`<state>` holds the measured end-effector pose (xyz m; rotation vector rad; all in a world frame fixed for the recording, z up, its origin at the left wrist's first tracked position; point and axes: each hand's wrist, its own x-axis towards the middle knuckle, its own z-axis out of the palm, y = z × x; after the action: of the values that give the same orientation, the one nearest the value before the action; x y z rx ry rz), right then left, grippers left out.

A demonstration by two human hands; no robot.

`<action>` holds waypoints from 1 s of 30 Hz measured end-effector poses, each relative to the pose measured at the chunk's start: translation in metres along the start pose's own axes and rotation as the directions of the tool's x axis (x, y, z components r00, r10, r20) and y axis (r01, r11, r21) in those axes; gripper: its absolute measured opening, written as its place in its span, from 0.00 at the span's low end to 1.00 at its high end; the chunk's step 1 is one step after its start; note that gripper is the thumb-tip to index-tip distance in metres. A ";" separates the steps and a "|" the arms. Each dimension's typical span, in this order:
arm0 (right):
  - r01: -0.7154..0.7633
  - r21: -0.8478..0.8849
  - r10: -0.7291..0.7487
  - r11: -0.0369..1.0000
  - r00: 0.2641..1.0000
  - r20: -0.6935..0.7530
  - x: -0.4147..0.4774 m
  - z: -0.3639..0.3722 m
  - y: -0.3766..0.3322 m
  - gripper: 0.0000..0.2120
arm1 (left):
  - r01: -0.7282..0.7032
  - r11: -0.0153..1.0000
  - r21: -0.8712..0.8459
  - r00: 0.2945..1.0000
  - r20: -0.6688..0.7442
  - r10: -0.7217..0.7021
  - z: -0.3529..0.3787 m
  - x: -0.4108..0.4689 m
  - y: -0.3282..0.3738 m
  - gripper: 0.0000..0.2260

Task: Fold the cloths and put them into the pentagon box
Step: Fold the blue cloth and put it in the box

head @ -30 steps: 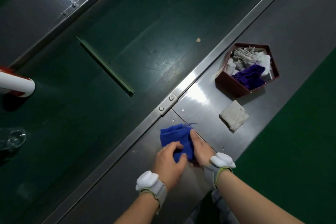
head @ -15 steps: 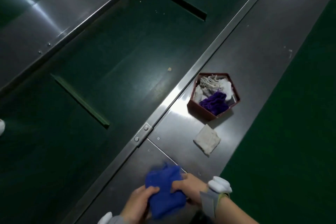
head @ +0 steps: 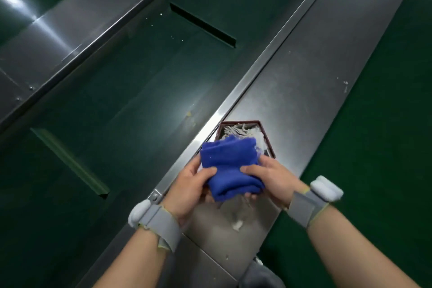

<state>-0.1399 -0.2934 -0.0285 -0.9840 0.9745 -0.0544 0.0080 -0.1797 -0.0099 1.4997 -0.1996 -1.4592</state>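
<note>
We are gripping the blue cloth [head: 230, 166] with both hands: our left hand [head: 189, 184] is closing thumb over its left edge with the fingers underneath, and our right hand [head: 272, 176] is pinching its right edge the same way. The cloth is looking thick and folded into a compact bundle, its layers showing along the lower end, and we are holding it off the tabletop [head: 292, 91], directly in front of the pentagon box [head: 261, 127] so that it is hiding the near part of the box. The box is dark red, and pale fringed fabric [head: 240, 130] is lying inside its far portion. Grey wrist straps [head: 304, 207] with white pods are sitting on both our wrists. The box is resting on the steel tabletop close to its left edge, where a raised metal rail [head: 257, 61] is running diagonally. Beyond that rail a dark green belt [head: 131, 91] is stretching away, and green floor [head: 378, 124] is lying along the tabletop's right edge.
</note>
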 end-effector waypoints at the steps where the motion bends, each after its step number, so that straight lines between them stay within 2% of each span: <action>1: -0.003 0.066 0.001 0.998 0.999 0.035 0.006 -0.005 -0.005 0.08 | -0.014 0.997 -0.070 1.000 0.023 0.016 0.002 0.006 0.003 0.14; 3: -0.031 0.161 0.018 0.986 0.997 0.080 0.018 -0.015 -0.015 0.18 | -0.011 0.984 -0.177 0.998 0.057 0.021 0.008 0.018 0.008 0.16; 6: -0.101 0.191 0.069 0.976 0.983 0.168 0.032 -0.029 -0.028 0.18 | 0.039 0.957 -0.286 0.998 0.065 -0.021 0.014 0.033 0.009 0.17; 8: -0.127 0.142 0.102 0.982 0.980 0.173 0.037 -0.032 -0.037 0.19 | 0.058 0.954 -0.293 0.998 0.031 -0.051 0.018 0.039 0.008 0.13; 10: -0.034 -0.015 0.035 0.999 0.996 0.082 0.048 -0.031 -0.041 0.13 | 0.001 0.990 -0.139 0.995 -0.099 -0.014 0.023 0.048 0.006 0.11; 11: 0.044 -0.151 -0.044 0.988 0.999 0.002 0.055 -0.028 -0.040 0.06 | -0.056 0.998 -0.026 0.985 -0.163 0.051 0.026 0.053 0.003 0.09; 12: 0.106 -0.270 -0.126 0.957 0.990 -0.056 0.061 -0.025 -0.039 0.04 | -0.114 0.990 0.081 0.970 -0.208 0.129 0.028 0.056 0.001 0.07; 13: 0.136 -0.363 -0.180 0.922 0.980 -0.090 0.069 -0.020 -0.037 0.10 | -0.161 0.966 0.201 0.945 -0.250 0.209 0.029 0.060 -0.003 0.07; 14: 0.139 -0.412 -0.208 0.900 0.970 -0.128 0.074 -0.015 -0.034 0.16 | -0.181 0.929 0.324 0.918 -0.283 0.278 0.030 0.063 -0.007 0.08; 16: 0.150 -0.460 -0.267 0.875 0.943 -0.201 0.080 -0.008 -0.029 0.22 | -0.118 0.825 0.553 0.865 -0.350 0.359 0.035 0.065 -0.015 0.10; 18: 0.187 -0.498 -0.324 0.847 0.924 -0.204 0.085 -0.005 -0.022 0.22 | -0.030 0.716 0.697 0.820 -0.393 0.417 0.040 0.065 -0.021 0.12; 20: 0.219 -0.574 -0.365 0.789 0.918 -0.151 0.090 -0.006 -0.017 0.20 | 0.054 0.596 0.801 0.808 -0.386 0.444 0.044 0.067 -0.026 0.14; 23: 0.266 -0.704 -0.414 0.658 0.909 -0.044 0.094 -0.011 -0.010 0.19 | 0.148 0.406 0.902 0.836 -0.333 0.436 0.042 0.066 -0.034 0.16; 25: 0.272 -0.745 -0.424 0.609 0.906 -0.016 0.094 -0.012 -0.006 0.18 | 0.182 0.308 0.934 0.837 -0.311 0.450 0.042 0.063 -0.036 0.17; 27: 0.269 -0.761 -0.434 0.591 0.901 -0.018 0.095 -0.010 -0.002 0.18 | 0.187 0.234 0.954 0.807 -0.285 0.517 0.044 0.059 -0.038 0.16; 30: 0.252 -0.786 -0.477 0.564 0.877 -0.061 0.091 -0.008 0.001 0.19 | 0.194 0.128 0.973 0.726 -0.230 0.648 0.044 0.053 -0.046 0.13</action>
<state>-0.0913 -0.3389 -0.0916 -2.0279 1.0335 -0.1401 -0.0374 -0.2169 -0.0682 2.7706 -1.1467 -0.1999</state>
